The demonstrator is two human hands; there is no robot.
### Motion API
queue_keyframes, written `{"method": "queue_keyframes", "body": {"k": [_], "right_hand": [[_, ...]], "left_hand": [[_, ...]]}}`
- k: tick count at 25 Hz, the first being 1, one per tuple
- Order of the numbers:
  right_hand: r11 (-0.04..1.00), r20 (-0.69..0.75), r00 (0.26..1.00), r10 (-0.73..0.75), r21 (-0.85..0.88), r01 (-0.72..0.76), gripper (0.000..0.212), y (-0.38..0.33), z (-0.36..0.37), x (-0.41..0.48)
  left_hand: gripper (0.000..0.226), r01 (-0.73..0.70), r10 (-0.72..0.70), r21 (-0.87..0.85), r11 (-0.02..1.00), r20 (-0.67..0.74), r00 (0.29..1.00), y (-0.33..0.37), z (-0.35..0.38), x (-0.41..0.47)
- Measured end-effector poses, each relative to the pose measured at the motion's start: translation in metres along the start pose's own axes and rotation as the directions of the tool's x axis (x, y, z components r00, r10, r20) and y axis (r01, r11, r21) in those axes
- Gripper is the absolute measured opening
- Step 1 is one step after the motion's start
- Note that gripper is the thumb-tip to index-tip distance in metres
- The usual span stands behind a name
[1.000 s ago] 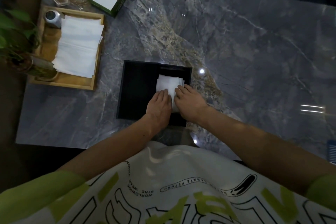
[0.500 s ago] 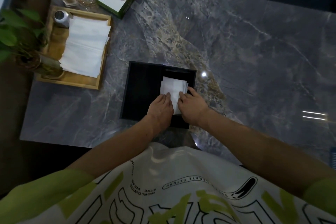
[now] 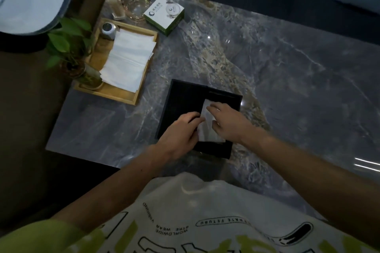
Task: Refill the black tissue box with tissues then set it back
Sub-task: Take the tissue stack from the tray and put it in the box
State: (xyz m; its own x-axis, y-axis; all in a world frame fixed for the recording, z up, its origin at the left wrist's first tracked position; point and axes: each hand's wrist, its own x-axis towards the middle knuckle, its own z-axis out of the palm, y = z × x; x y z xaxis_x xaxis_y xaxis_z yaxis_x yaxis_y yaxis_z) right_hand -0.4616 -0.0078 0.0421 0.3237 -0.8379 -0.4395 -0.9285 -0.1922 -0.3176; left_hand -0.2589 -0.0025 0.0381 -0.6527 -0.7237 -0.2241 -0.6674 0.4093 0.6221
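Head view: a flat black rectangular tissue box [image 3: 181,104] lies on the grey marble-patterned table [image 3: 287,80], near its front edge. Both hands press a folded white tissue [image 3: 206,131] on the box's right part. The left hand [image 3: 181,133] pinches its left edge; the right hand [image 3: 228,121] lies on it with fingers spread. A stack of white tissues [image 3: 127,61] rests in a wooden tray [image 3: 121,96], well apart to the left.
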Motion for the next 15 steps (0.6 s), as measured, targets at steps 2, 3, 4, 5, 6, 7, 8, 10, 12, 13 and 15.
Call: {"method": "queue_keyframes", "body": {"k": [2, 3, 4, 5, 6, 7, 8, 10, 12, 13, 15], "right_hand": [[0.999, -0.029, 0.999, -0.031, 0.017, 0.031, 0.057, -0.014, -0.006, 0.013], [0.999, -0.058, 0.997, -0.043, 0.026, 0.045, 0.057, -0.023, -0.009, 0.02], [0.997, -0.099, 0.994, -0.056, 0.045, 0.06, 0.057, -0.033, -0.012, 0.028], [0.994, -0.136, 0.989, -0.058, 0.08, 0.07, 0.056, -0.042, -0.014, 0.035], [0.99, -0.162, 0.985, -0.054, 0.118, 0.073, 0.056, -0.051, -0.017, 0.043], [0.984, -0.17, 0.985, -0.035, 0.165, 0.064, 0.056, -0.061, -0.019, 0.052], [0.973, -0.163, 0.987, -0.004, 0.226, 0.041, 0.056, -0.07, -0.022, 0.061], [0.932, -0.141, 0.987, 0.076, 0.363, -0.02, 0.052, -0.089, -0.026, 0.084], [0.86, -0.133, 0.974, 0.184, 0.501, -0.094, 0.041, -0.108, -0.031, 0.107], [0.804, -0.082, 0.964, 0.254, 0.571, -0.164, 0.037, -0.117, -0.033, 0.12], [0.673, 0.046, 0.928, 0.369, 0.676, -0.301, 0.041, -0.134, -0.039, 0.143]], "left_hand": [[0.049, 0.027, -0.033, -0.091, 0.995, -0.071, 0.997, -0.012, -0.013, -0.007], [0.047, 0.044, -0.06, -0.131, 0.99, -0.119, 0.991, -0.02, -0.02, -0.009], [0.046, 0.071, -0.1, -0.169, 0.983, -0.173, 0.98, -0.029, -0.028, -0.012], [0.045, 0.11, -0.153, -0.196, 0.974, -0.217, 0.964, -0.037, -0.036, -0.012], [0.045, 0.153, -0.205, -0.209, 0.966, -0.253, 0.945, -0.048, -0.046, -0.012], [0.045, 0.182, -0.239, -0.211, 0.96, -0.288, 0.927, -0.059, -0.056, -0.012], [0.046, 0.198, -0.26, -0.214, 0.957, -0.321, 0.911, -0.071, -0.065, -0.01], [0.048, 0.252, -0.323, -0.23, 0.94, -0.357, 0.877, -0.098, -0.086, -0.005], [0.053, 0.348, -0.422, -0.26, 0.901, -0.338, 0.841, -0.12, -0.104, 0.004], [0.056, 0.4, -0.471, -0.269, 0.876, -0.307, 0.827, -0.132, -0.113, 0.009], [0.062, 0.475, -0.534, -0.26, 0.841, -0.247, 0.809, -0.153, -0.127, 0.019]]}}
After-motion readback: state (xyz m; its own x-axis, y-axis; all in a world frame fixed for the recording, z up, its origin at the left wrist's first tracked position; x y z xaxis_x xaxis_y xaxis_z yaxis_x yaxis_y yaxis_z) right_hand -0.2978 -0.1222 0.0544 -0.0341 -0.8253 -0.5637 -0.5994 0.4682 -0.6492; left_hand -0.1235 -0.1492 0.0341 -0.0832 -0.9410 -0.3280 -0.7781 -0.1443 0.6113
